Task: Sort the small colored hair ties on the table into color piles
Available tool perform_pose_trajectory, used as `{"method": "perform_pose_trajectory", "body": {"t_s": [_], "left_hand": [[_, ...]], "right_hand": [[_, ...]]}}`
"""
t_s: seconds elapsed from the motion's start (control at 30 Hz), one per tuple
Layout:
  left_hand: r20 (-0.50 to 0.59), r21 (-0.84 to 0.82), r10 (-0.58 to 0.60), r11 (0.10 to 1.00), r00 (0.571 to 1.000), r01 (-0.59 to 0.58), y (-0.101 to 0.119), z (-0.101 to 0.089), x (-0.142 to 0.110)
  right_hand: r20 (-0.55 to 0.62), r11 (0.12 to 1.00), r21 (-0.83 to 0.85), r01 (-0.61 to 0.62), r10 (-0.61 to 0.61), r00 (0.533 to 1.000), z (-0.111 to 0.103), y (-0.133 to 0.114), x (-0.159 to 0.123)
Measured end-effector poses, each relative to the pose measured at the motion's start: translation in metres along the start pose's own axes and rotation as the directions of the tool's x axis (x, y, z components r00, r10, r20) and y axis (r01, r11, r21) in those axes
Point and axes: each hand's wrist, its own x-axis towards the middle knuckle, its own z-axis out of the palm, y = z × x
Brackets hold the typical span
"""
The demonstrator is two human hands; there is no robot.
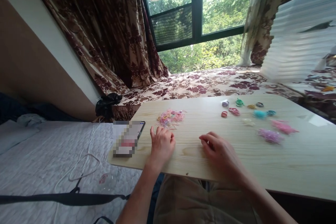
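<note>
Rubber bands [170, 117], a loose pastel heap, pink, yellow and pale violet loops tangled together, sit on the surface [262, 161] just beyond my left hand [161, 143]. Using that heap as my landmark: the left hand lies flat, palm down, fingers spread and holding nothing, fingertips just short of the heap's near edge. My right hand [220, 150] rests well to the right of the heap, palm down with fingers loosely curled against the wood; I see nothing gripped, though whatever is under the fingers is hidden.

Step as I judge it: both hands parked near the unsorted heap, between picks. The next pick from the heap would call for a fine pinch, since the loops are thin, tangled and likely to come up in clumps.

Far right of the heap: small coiled hair ties [239, 106] in red, green, blue and purple, set apart singly, and two fuzzy piles, pink pile [283, 126] and purple pile [270, 135]. Left of the heap, a phone [130, 138] lies at the surface's edge, with a white cable [84, 157] trailing onto the bed.
</note>
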Motion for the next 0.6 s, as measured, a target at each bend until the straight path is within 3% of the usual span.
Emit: {"method": "perform_pose_trajectory", "body": {"t_s": [0.27,0.6], "left_hand": [[0.073,-0.224,0.195,0.959,0.978,-0.174,0.039,0.004,-0.007],[0.012,-0.228,0.267,0.939,0.964,-0.257,0.041,0.006,-0.012]], "right_hand": [[0.01,0.999,0.038,-0.001,0.001,1.0,-0.001,-0.003,-0.002],[0.034,1.0,0.008,0.024,-0.024,0.999,-0.001,-0.004,-0.004]]}}
